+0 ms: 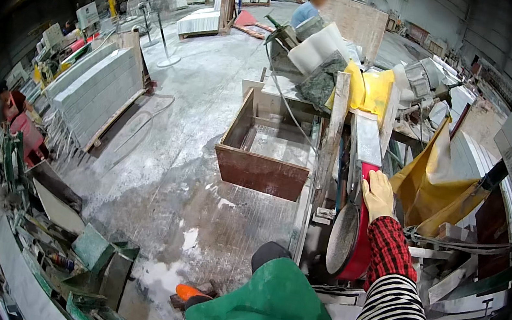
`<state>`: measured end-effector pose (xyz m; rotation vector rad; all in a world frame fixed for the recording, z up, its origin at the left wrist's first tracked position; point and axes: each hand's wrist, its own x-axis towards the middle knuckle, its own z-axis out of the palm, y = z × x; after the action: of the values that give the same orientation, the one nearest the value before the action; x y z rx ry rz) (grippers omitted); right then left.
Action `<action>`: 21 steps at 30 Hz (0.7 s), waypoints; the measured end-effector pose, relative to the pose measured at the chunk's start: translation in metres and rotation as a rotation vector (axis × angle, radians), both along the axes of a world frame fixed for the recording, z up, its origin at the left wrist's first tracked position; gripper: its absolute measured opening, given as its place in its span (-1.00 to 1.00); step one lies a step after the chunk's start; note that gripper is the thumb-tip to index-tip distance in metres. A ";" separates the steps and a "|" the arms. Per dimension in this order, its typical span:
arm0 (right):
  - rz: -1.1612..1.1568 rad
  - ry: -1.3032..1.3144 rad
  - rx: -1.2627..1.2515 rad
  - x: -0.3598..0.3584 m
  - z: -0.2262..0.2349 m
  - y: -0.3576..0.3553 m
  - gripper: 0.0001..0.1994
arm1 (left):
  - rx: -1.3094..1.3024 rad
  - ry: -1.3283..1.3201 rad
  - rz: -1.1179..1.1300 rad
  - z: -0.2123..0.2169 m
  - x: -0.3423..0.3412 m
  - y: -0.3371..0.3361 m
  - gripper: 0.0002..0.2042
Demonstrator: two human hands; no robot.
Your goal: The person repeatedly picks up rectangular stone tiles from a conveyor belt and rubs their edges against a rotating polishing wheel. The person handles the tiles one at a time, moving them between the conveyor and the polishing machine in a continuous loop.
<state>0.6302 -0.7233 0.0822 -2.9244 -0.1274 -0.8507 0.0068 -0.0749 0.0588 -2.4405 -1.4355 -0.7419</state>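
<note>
Red saw guard: gloved right hand flat on top, fingers together; dusty concrete floor, stone workshop.

A stone-cutting workshop: stacked grey slabs at ten o'clock, saw blade near centre, dusty concrete floor

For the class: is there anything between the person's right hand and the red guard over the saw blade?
No. The gloved right hand rests directly on top of the red guard, beside the round blade. The left hand is not in view.
</note>
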 end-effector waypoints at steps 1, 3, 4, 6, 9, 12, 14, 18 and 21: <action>0.035 -0.028 -0.004 0.000 -0.002 -0.004 -0.68 | -0.056 0.022 0.032 -0.001 0.002 0.004 -0.59; 0.057 -0.011 -0.004 0.008 -0.007 -0.006 -0.63 | -0.164 0.063 0.096 -0.009 0.003 0.006 -0.58; 0.012 0.071 0.019 0.007 -0.008 0.004 -0.58 | -0.199 0.088 0.122 -0.012 0.000 0.008 -0.58; 0.014 -0.092 -0.026 0.011 -0.035 -0.005 -0.57 | -0.269 0.113 0.139 -0.023 0.003 0.016 -0.57; -0.025 -0.033 0.016 0.010 -0.039 0.009 -0.53 | -0.337 0.162 0.191 -0.035 -0.013 0.028 -0.55; -0.004 0.036 0.035 0.007 -0.024 0.015 -0.52 | -0.451 0.167 0.226 -0.054 -0.025 0.039 -0.54; -0.011 -0.112 -0.055 0.006 -0.031 0.010 -0.53 | -0.627 0.025 0.224 -0.050 -0.015 0.034 -0.53; 0.009 -0.084 -0.016 -0.001 -0.024 0.010 -0.55 | -0.630 0.065 0.295 -0.007 0.019 0.004 -0.52; 0.038 -0.040 0.025 -0.006 -0.016 0.016 -0.57 | -0.522 0.071 0.334 0.022 0.037 -0.023 -0.52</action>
<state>0.6241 -0.7070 0.0662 -2.8733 -0.1731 -0.8984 0.0443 -0.0976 0.0808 -2.4229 -2.1500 -0.2208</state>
